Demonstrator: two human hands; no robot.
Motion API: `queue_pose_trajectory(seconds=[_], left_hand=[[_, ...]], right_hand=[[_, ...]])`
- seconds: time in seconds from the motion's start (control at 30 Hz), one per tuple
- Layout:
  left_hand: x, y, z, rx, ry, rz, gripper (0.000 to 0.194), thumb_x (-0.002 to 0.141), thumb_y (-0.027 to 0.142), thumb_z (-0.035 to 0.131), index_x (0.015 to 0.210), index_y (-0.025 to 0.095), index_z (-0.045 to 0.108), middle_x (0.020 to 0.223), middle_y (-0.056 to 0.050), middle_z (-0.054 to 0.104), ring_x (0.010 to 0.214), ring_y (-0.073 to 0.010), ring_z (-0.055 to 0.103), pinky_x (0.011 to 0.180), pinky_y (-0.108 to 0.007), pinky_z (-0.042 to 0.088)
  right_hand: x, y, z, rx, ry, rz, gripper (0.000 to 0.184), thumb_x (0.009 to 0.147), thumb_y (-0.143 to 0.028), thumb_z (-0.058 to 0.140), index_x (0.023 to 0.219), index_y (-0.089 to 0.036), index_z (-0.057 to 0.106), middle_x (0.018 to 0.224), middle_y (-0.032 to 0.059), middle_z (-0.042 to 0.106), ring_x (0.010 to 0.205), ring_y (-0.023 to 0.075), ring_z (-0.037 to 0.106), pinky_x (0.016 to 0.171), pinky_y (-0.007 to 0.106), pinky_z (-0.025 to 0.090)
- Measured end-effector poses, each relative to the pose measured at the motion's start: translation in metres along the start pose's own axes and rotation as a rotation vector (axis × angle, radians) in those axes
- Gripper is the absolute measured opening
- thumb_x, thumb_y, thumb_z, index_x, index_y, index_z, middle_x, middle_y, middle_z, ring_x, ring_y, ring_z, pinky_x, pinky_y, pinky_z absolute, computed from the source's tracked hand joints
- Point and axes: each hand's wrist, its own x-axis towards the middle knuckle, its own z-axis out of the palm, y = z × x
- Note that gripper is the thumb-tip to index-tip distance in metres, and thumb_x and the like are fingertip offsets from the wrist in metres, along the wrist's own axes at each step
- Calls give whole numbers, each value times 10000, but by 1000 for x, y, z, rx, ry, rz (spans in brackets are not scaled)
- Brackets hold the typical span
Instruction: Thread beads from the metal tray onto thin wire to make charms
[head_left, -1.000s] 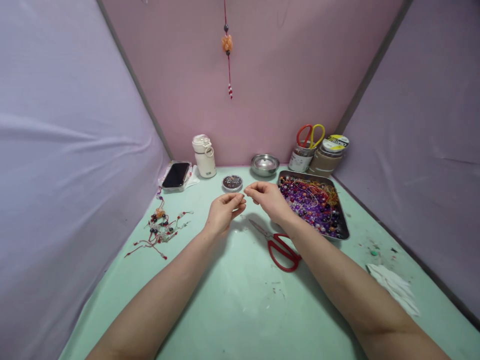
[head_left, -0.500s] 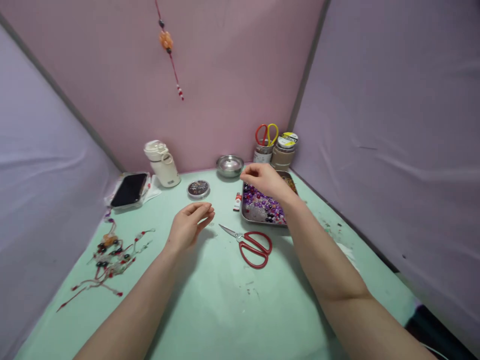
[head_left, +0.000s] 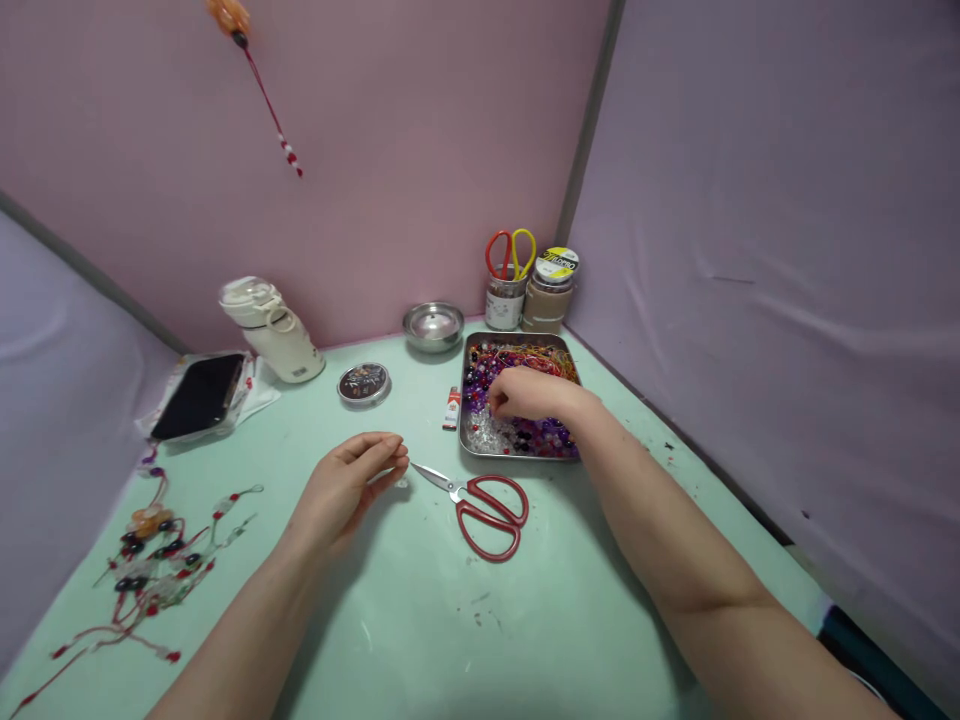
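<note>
My right hand [head_left: 529,392] is over the metal tray [head_left: 517,457], its fingers curled down to the beads [head_left: 491,432]. What those fingertips hold, if anything, is hidden. Purple, clear, red and black beads fill much of the tray, with red and gold cord [head_left: 536,360] at its back. Thumb and fingers of my left hand [head_left: 349,490] are pinched together above the table, left of the scissors' tip; I cannot make out what is between them. The red-handled scissors [head_left: 491,515] lie slightly open in front of the tray.
Beaded cords [head_left: 154,560] lie at the left. Behind them are a phone [head_left: 199,395] and a cream bottle [head_left: 274,335]. A round case [head_left: 364,384], a metal bowl [head_left: 433,328], a lighter [head_left: 451,409], a scissor-holding jar [head_left: 504,305] and a lidded jar [head_left: 547,300] stand farther back. A beaded cord [head_left: 266,105] hangs above.
My right hand has moved down from above the tray's back left corner into the beads. My left hand stays pinched near the scissors' tip. The whole view has shifted.
</note>
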Motion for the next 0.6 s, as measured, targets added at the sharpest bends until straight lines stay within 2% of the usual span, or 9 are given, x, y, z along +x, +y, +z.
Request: queue_pose_trajectory(seconds=[0.13, 0.37, 0.6], left_hand=[[1, 1, -1, -9, 4, -18, 257, 649, 341, 781, 794, 153, 682, 804, -35, 658, 783, -130, 620, 854, -309, 524], [2, 3, -5, -4, 15, -19, 263, 655, 336, 777, 808, 145, 681, 805, -41, 653, 770, -136, 617, 875, -343, 517], [5, 1, -4, -28, 20, -21, 265, 639, 337, 790, 794, 149, 687, 803, -37, 660, 770, -131, 620, 855, -316, 521]], right_hand=[[2, 0, 6, -41, -11, 3, 131, 656, -105, 609, 581, -189, 676, 570, 9, 630, 553, 142, 535, 563, 255, 346], [7, -3, 16, -84, 1, -7, 143, 680, -105, 599, 710, -188, 711, 738, 45, 695, 677, 165, 594, 616, 245, 378], [7, -7, 17, -178, 5, -11, 149, 719, -118, 583, 729, -183, 717, 789, 57, 708, 708, 171, 610, 626, 245, 376]])
